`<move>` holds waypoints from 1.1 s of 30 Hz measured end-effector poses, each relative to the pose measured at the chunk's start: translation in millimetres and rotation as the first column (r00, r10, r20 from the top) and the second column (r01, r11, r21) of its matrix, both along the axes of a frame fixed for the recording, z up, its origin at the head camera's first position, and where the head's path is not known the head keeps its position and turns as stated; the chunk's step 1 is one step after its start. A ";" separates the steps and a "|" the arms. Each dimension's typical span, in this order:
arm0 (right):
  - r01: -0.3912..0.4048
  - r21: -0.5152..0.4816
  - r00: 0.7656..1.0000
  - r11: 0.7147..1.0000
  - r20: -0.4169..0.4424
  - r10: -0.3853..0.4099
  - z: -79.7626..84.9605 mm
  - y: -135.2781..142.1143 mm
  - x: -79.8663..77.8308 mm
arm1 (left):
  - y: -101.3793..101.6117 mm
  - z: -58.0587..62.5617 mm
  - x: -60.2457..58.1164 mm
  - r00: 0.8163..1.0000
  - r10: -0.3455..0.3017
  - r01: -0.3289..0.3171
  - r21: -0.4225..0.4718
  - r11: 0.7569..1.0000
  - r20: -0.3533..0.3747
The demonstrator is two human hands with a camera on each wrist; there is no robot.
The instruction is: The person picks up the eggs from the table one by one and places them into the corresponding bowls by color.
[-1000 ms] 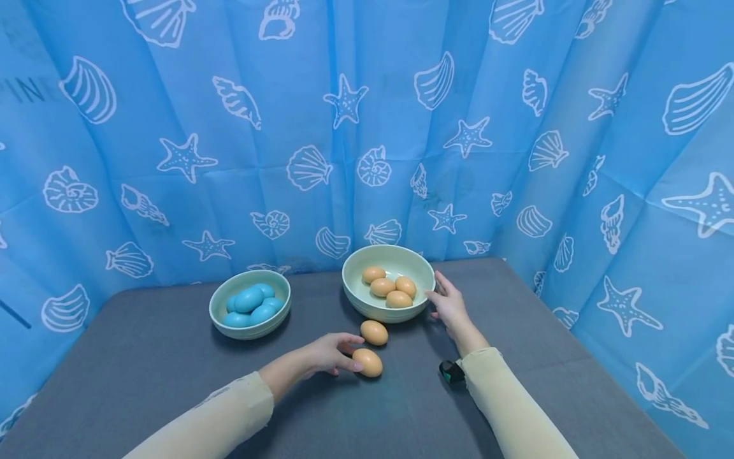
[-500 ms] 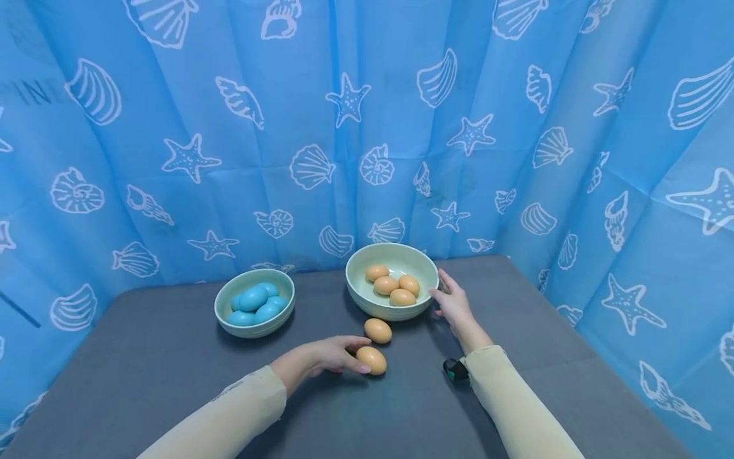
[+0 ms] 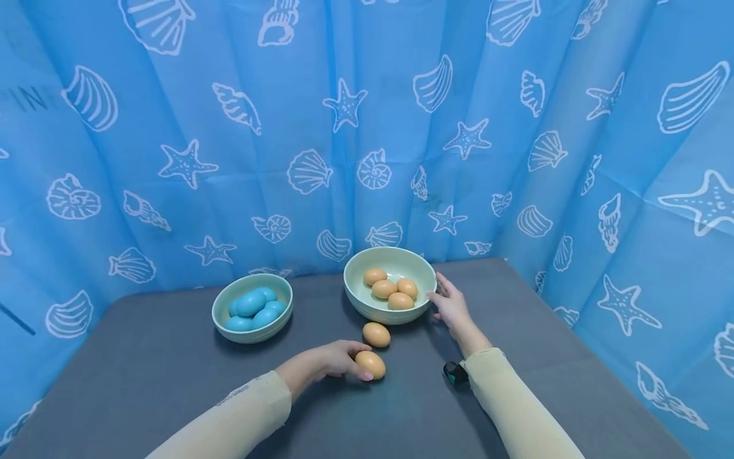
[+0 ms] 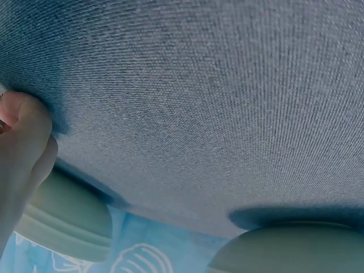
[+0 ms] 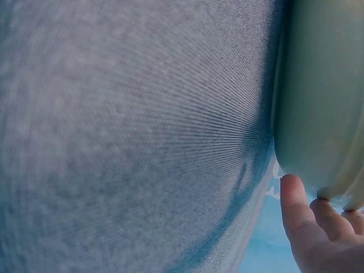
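Note:
In the head view, my left hand [image 3: 343, 361] holds a brown egg [image 3: 371, 365] on the cloth, thumb on its near side and fingers behind it. In the left wrist view the curled fingers [image 4: 31, 128] sit at the left edge and hide most of that egg. A second brown egg [image 3: 376, 335] lies just beyond, before the large pale green bowl [image 3: 358, 305], which contains several brown eggs [image 3: 384, 289]. My right hand [image 3: 453, 307] rests against that bowl's right side, thumb near the rim. Its extended fingers [image 5: 294, 199] meet the outer wall in the right wrist view.
A smaller green bowl [image 3: 252, 335] with several blue eggs [image 3: 251, 304] stands at the back left. Grey cloth [image 3: 401, 421] covers the table, and a blue shell-print curtain [image 3: 344, 204] hangs behind and to the right. A small black object [image 3: 455, 373] is at the right cuff.
My left hand's fingers have closed in around the nearer egg. The right hand stays at the bowl. The whole head view has shifted slightly.

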State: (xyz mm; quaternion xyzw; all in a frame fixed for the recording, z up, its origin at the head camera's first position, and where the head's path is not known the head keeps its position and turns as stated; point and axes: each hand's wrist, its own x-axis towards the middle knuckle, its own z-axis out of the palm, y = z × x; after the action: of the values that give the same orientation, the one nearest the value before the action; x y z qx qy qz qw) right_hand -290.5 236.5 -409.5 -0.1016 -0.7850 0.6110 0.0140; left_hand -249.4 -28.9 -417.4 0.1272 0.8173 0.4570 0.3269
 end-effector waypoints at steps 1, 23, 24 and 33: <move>-0.001 0.001 1.000 1.000 0.004 0.001 -0.1 -0.2 0.2 | 0.6 -0.7 0.5 1.000 0.004 -0.004 0.001 1.000 -0.004; 0.007 0.004 1.000 1.000 0.012 -0.007 -0.5 0.9 0.1 | 2.8 0.0 9.2 0.982 0.187 -0.186 0.107 0.977 -0.003; 0.008 0.004 1.000 1.000 0.013 -0.008 -0.8 1.1 0.0 | 3.0 0.6 9.3 0.982 0.188 -0.188 0.129 0.974 0.011; 0.004 0.007 1.000 1.000 0.004 -0.004 -1.4 1.3 0.7 | 8.2 11.1 5.6 0.973 0.231 -0.221 0.281 0.934 -0.002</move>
State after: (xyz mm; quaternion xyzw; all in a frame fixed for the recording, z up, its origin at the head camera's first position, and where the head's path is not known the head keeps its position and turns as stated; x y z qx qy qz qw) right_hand -289.8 237.8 -410.9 -0.1042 -0.7871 0.6078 0.0141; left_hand -243.8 -20.7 -406.3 0.0850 0.7596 0.5998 0.2366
